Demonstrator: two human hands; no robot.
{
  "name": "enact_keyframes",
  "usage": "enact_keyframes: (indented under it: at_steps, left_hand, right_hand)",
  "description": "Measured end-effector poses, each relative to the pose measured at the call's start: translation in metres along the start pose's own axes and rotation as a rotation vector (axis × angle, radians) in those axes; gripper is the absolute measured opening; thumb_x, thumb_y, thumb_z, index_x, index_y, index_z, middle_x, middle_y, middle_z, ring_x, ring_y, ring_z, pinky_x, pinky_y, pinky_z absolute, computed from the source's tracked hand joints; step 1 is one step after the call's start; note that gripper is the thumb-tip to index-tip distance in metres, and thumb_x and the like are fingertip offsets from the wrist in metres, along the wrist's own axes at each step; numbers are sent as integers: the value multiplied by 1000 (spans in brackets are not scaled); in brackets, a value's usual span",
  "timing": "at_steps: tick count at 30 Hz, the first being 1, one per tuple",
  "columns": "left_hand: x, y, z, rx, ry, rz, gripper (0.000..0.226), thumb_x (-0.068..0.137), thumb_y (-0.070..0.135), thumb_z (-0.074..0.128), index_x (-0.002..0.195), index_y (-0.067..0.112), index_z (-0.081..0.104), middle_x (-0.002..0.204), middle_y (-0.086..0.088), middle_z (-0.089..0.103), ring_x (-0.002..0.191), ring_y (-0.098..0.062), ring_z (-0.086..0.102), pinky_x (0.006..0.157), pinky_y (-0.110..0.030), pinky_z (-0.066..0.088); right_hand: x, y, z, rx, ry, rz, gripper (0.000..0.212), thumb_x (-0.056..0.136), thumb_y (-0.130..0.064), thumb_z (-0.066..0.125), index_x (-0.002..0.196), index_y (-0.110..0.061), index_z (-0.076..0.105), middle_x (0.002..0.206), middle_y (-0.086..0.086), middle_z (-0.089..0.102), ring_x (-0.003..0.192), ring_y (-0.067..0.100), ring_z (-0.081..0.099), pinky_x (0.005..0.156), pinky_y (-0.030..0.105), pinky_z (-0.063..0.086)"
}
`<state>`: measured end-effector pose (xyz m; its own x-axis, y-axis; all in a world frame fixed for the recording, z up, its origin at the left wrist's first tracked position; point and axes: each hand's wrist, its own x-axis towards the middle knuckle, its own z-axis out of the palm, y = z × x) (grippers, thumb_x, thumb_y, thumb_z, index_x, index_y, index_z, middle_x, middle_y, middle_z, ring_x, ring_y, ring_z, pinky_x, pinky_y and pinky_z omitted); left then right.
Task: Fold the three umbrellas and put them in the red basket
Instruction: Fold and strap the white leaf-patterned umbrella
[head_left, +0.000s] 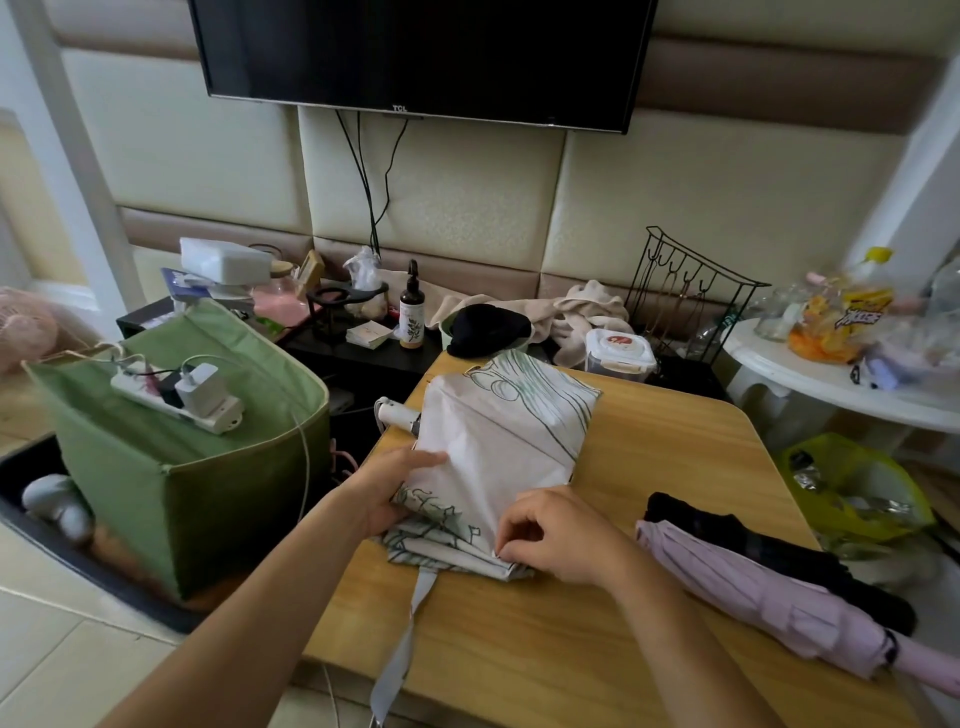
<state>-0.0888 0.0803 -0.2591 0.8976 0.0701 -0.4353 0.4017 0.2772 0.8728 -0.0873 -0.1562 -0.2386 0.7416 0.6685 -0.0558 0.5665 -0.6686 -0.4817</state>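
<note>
both forearms are reaching in from the bottom of the shot, so we're mid-fold on umbrella number one, i'd say. right hand (563, 538) is pinching the near edge of the white printed umbrella (498, 447), fingers curled onto the fabric right at the folded corner, while the left hand (395, 486) is lying against the canopy's left side with fingers fairly straight, thumb tucked under the cloth by the looks of it, more pressing and steadying than gripping. that umbrella is lying on the wooden table (649, 597) with its canopy spread flat in pleats, its white handle (392, 413) poking off the far-left edge and its closing strap (402, 644) dangling off the near edge, not wrapped yet. so it's getting flattened but isn't rolled or fastened. over on the right side of the table the pink umbrella (769, 592) is lying collapsed but loose, and a black umbrella (753, 545) is sitting just behind it, touching it. neither looks strapped. no red basket anywhere in view as far as i can tell, only a green fabric bin (208, 478) on the left with a power strip (176, 397) on top. my read: nothing's in a basket yet, all three are left to finish.
</note>
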Motion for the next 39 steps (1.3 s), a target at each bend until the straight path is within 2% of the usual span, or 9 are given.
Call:
enact_keyframes:
  at_steps: [3,9,13,17,24,28,30,34,39]
  left_hand:
    - [7,-1,-3,-65,-8,19,36,94,20,68,129,10,65,116,-19,74,107,-38,71,95,-50,56]
    - [9,1,-13,-49,-32,45,60,81,-16,44,131,10,64,122,-27,69,107,-45,68,79,-48,59]
    - [-3,16,-14,197,11,45,35,93,11,64,127,5,62,118,-24,70,107,-41,70,87,-48,59]
    - [-12,20,-19,726,154,49,56,80,33,86,117,13,49,109,-9,64,94,-24,70,71,-34,60]
    - [-7,-5,-12,851,452,407,30,88,17,77,107,13,56,99,-4,66,81,-12,59,62,-23,42]
    - [-15,-23,9,1297,624,930,20,88,6,67,107,9,59,106,-3,59,94,-18,53,81,-31,50]
    - [-19,-27,19,1337,429,1182,16,89,3,63,102,12,64,102,-1,62,90,-18,58,80,-36,56]
    - [-15,-37,19,1403,-92,1212,31,101,20,43,120,18,67,125,1,65,111,-16,62,95,-33,53]
    - [-5,-54,-1,1551,-180,1009,52,110,40,30,160,41,18,171,10,-1,156,-5,-8,126,-31,-2]
  right_hand:
    - [2,0,3,4,-19,8,3,89,-28,73,88,-29,76,95,-14,65,91,-2,55,76,19,42]
    - [3,2,2,-14,-28,6,6,93,-24,70,90,-28,74,97,-15,64,89,-1,56,73,12,39]
    - [0,1,2,-3,-3,-13,6,95,-24,68,95,-25,74,95,-16,61,85,-2,55,70,13,39]
    - [-2,1,0,28,-8,-6,6,95,-22,69,94,-27,73,98,-17,61,87,-1,58,70,14,43]
    - [-1,-3,4,30,43,-44,8,90,-16,72,90,-24,74,93,-12,66,81,-1,58,68,11,44]
    - [0,-4,7,-16,13,-52,10,89,-17,72,91,-26,77,95,-13,65,83,-3,57,69,8,41]
    - [1,-3,6,-15,6,-52,12,88,-16,74,92,-27,78,95,-15,65,85,-2,58,71,8,41]
    - [2,-1,4,-4,8,-53,14,84,-13,74,87,-26,78,94,-13,68,88,2,62,75,9,44]
    - [5,5,7,7,-9,-46,17,81,-14,77,78,-30,73,87,-12,71,83,0,64,77,16,51]
